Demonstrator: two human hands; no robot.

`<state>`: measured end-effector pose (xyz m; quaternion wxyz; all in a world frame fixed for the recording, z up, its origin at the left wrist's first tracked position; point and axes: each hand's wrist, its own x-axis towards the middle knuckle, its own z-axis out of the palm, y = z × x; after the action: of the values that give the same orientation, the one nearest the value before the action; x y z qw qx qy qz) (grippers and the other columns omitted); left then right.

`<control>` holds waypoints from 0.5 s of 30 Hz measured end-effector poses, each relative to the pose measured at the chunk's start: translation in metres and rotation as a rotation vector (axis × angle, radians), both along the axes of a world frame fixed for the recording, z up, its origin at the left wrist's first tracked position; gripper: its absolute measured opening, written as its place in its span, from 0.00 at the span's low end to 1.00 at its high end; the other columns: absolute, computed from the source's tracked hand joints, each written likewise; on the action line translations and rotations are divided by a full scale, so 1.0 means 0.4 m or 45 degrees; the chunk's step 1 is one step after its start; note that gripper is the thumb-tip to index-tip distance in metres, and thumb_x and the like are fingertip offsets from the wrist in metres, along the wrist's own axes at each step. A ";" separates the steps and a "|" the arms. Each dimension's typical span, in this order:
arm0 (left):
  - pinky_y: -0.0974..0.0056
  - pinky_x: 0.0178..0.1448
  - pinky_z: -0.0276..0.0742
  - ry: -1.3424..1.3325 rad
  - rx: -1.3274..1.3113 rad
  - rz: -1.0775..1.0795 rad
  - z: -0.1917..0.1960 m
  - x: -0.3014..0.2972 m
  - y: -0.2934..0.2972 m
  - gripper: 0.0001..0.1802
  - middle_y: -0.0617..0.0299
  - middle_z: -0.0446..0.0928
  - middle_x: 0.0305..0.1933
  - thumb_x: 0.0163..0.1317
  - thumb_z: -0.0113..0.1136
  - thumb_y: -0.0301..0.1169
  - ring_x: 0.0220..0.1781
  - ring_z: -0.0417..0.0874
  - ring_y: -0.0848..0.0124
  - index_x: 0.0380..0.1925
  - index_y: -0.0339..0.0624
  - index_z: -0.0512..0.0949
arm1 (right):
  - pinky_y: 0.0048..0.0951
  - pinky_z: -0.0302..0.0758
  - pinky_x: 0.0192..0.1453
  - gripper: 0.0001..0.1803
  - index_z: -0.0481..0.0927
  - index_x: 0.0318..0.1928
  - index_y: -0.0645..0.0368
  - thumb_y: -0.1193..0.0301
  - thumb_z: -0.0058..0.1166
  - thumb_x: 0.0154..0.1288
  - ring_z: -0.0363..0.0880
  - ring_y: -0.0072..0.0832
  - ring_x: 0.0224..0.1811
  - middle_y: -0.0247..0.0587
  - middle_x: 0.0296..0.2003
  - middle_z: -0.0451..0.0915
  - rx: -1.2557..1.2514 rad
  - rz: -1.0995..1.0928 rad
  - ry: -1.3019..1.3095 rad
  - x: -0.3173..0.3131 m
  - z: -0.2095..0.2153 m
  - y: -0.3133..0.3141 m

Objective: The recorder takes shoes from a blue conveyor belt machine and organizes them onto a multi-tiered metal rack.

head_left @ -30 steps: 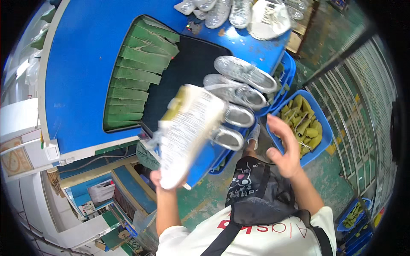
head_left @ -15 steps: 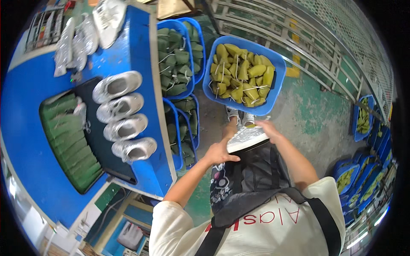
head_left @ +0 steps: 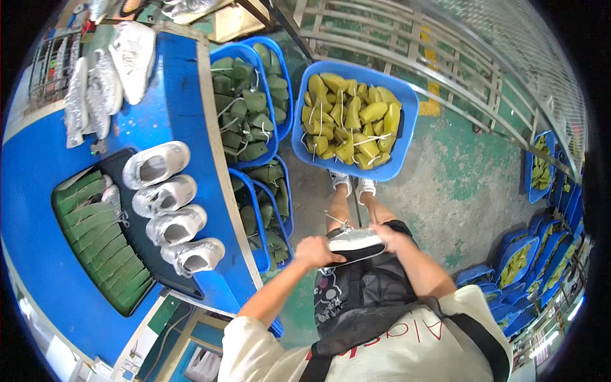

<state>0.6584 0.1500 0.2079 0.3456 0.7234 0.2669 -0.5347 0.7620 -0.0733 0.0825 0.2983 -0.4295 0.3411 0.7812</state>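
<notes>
Both hands grip shoe (head_left: 354, 243), long axis left-right.

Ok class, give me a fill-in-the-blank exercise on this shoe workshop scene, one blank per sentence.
1. Both hands, the left hand and the right hand, hold one ____.
2. The shoe forms in the blue tub ahead of the feet are ____ in colour.
3. On the black belt lie ____ silver shoes in a row.

Missing words: shoe; yellow; four
</notes>
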 end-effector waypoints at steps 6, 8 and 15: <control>0.56 0.51 0.76 -0.085 -0.251 0.315 0.490 -0.016 0.036 0.39 0.42 0.81 0.37 0.41 0.69 0.60 0.43 0.82 0.49 0.40 0.33 0.81 | 0.30 0.78 0.49 0.25 0.72 0.58 0.60 0.55 0.41 0.72 0.81 0.29 0.46 0.41 0.46 0.82 0.343 0.153 0.026 0.083 0.469 0.010; 0.54 0.50 0.76 -0.260 -0.239 0.302 0.653 0.065 0.072 0.38 0.39 0.80 0.35 0.42 0.68 0.59 0.42 0.82 0.48 0.37 0.31 0.80 | 0.31 0.78 0.50 0.26 0.68 0.62 0.60 0.56 0.42 0.72 0.81 0.31 0.46 0.42 0.47 0.81 0.470 0.152 -0.072 0.165 0.556 0.011; 0.56 0.40 0.78 -1.191 0.485 0.064 0.849 0.049 0.191 0.39 0.51 0.81 0.35 0.39 0.72 0.52 0.37 0.83 0.53 0.51 0.43 0.75 | 0.28 0.73 0.53 0.29 0.69 0.59 0.62 0.63 0.58 0.60 0.78 0.29 0.50 0.42 0.46 0.80 1.218 0.036 -0.837 0.341 0.919 0.244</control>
<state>0.6781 0.2263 0.5476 0.3030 0.9291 0.1937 -0.0868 0.8983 0.0244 0.4500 0.5389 -0.4715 -0.1660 0.6780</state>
